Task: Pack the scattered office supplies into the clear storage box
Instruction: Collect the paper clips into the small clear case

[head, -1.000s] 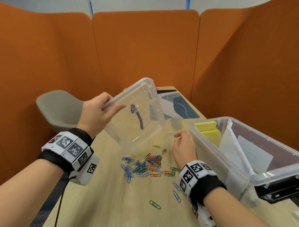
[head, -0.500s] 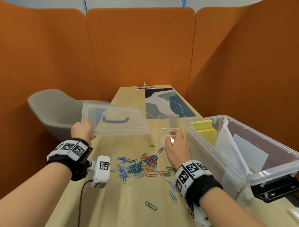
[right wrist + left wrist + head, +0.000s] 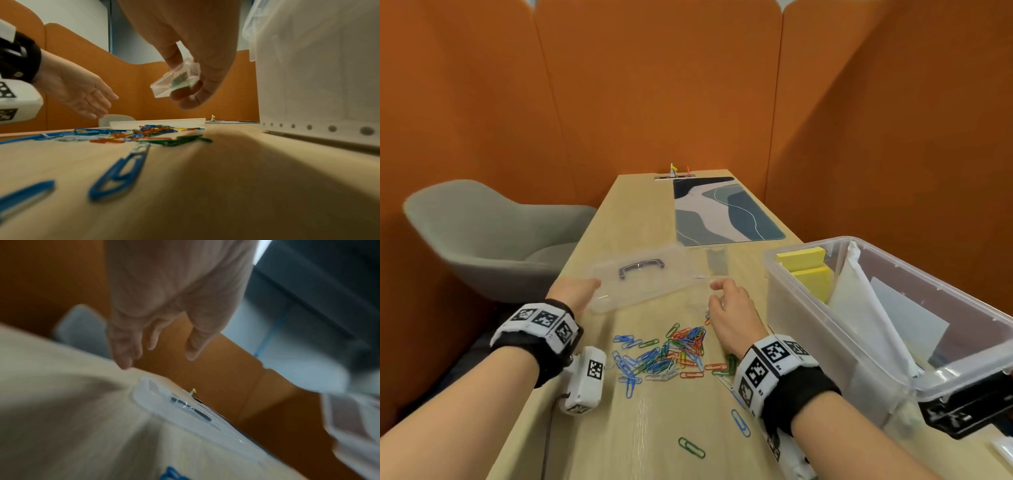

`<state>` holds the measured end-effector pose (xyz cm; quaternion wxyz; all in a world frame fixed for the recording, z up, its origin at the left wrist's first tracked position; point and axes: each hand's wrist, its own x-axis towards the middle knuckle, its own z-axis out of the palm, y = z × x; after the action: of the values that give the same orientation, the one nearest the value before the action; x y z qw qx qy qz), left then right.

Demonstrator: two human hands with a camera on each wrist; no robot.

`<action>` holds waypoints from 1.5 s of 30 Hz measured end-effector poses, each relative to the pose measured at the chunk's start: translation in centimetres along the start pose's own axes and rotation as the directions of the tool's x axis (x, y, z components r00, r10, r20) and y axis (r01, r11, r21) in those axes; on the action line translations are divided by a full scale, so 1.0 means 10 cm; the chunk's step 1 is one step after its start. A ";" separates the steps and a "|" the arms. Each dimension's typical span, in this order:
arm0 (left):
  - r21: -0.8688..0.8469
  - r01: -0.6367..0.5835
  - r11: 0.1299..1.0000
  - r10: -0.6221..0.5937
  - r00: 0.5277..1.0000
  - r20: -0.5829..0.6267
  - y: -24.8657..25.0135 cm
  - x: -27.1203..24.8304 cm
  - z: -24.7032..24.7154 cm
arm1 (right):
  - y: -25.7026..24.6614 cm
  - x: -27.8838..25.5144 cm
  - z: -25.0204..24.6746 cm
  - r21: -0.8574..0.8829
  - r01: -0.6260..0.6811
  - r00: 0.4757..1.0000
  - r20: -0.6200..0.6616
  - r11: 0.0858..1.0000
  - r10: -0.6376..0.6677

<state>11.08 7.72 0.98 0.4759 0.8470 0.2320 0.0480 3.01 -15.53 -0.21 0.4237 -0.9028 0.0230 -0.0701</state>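
1. The left hand (image 3: pixel 573 291) is spread flat, fingers straight, holding nothing; it hangs at the near-left corner of the clear lid (image 3: pixel 640 281), and whether it touches the lid I cannot tell. The right hand (image 3: pixel 732 317) is curled round a small clear plastic case (image 3: pixel 174 80), pinching it between thumb and fingers above the table.
2. The clear storage box (image 3: pixel 791 301) stands open at 3 o'clock from the right hand, just beside it, with yellow sticky-note pads (image 3: pixel 806 270) and white plastic sleeves (image 3: pixel 859 308) already inside.
3. The lid lies flat on the wooden table (image 3: pixel 647 428) at 12 o'clock from the clip pile, dark handle up.
4. The coloured paper clips (image 3: pixel 671 353) lie loose between the wrists; a few strays sit at 6 o'clock.
5. Step in hand, as I judge it: collecting the clips into the small case, with packing partly done. The next move likely calls for gathering clips with the free left hand while the right steadies the case open.
6. No brand or label is readable; only square black-and-white markers on the wristbands (image 3: pixel 767 363).
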 end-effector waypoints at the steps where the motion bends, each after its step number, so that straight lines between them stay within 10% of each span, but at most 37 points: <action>1: 0.156 -0.120 0.980 0.124 0.992 -0.017 0.03 -0.06 0.00 | 0.00 0.00 0.00 0.005 0.020 1.000 0.022 1.000 -0.020; 4: -0.017 -0.444 0.896 0.428 0.851 0.304 0.12 -0.42 0.07 | -0.02 0.02 0.06 0.045 0.125 0.986 0.104 0.991 -0.129; 7: -0.157 -0.514 0.843 0.512 0.679 0.526 0.17 -0.70 0.24 | -0.08 -0.02 0.10 0.123 0.195 0.954 0.207 0.973 -0.217; 10: -0.260 -0.468 0.844 0.535 0.757 0.375 0.17 -0.73 0.35 | -0.12 -0.07 0.10 0.158 0.208 0.940 0.239 0.965 -0.241; 15: -0.146 -0.519 0.842 0.536 0.833 0.136 0.08 -0.65 0.32 | -0.02 -0.10 -0.05 -0.088 -0.020 0.990 -0.141 0.996 0.007; 20: -0.148 -0.480 0.865 0.497 0.859 0.121 -0.06 -0.56 0.21 | 0.06 -0.24 -0.05 -0.520 -0.336 0.907 0.047 0.786 0.419; 26: -0.147 -0.420 0.896 0.435 0.896 0.087 -0.17 -0.47 0.15 | 0.00 -0.22 0.11 -0.370 -0.040 0.919 0.352 0.928 0.179; 35: -0.139 -0.372 0.918 0.395 0.896 0.205 -0.17 -0.29 0.02 | 0.02 0.09 0.10 -0.311 -0.164 0.980 0.057 0.936 0.191; 40: -0.134 -0.400 0.907 0.416 0.900 0.131 -0.19 -0.24 -0.01 | 0.03 0.29 0.15 -0.458 -0.233 0.942 0.113 0.858 0.317; 45: -0.095 -0.444 0.891 0.452 0.886 0.098 -0.16 -0.23 -0.02 | 0.02 0.41 0.26 -0.391 -0.008 0.911 0.376 0.920 0.167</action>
<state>8.41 7.54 0.05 0.4940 0.8619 0.0001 0.1150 7.43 -14.11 -1.52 0.2386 -0.9606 -0.0103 0.1423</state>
